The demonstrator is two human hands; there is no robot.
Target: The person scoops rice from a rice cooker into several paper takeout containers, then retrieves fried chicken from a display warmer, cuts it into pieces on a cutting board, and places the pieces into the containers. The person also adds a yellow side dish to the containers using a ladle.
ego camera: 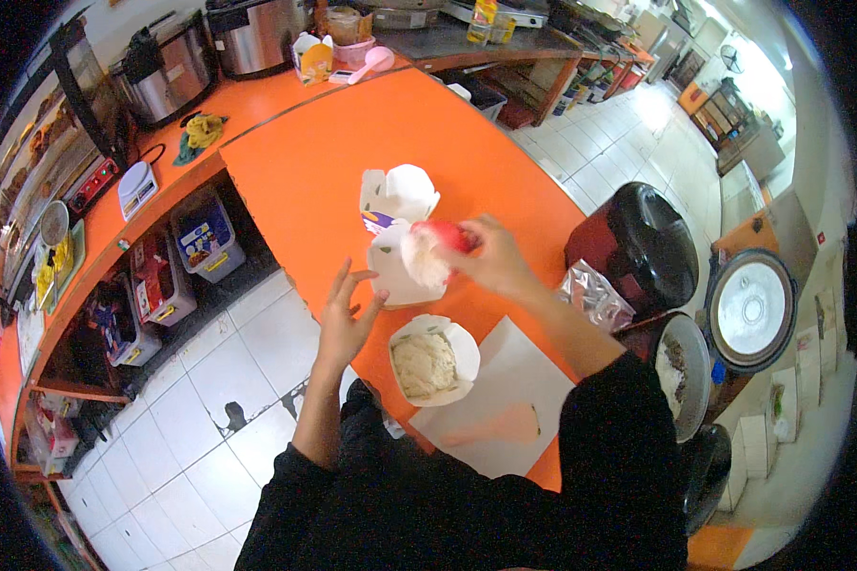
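My right hand (496, 260) grips a red bowl or scoop (444, 235), tilted, with white rice (425, 260) at its mouth, over an open white paper food box (393, 282). My left hand (350, 307) is beside that box's left side, fingers apart and holding nothing; whether a fingertip touches the box I cannot tell. Nearer me, a second open box (464, 357) holds rice (425, 364). Beyond the middle box stands a third open box (400, 193) with a purple printed side; its inside is only partly seen. The red tool is blurred.
White paper (500, 414) lies on the orange table (314, 178). To the right are crumpled foil (593, 296), a dark red rice cooker (632, 250) and an open pot with rice (685, 378). A kitchen scale (138, 189) and a yellow cloth (203, 131) are on the left counter.
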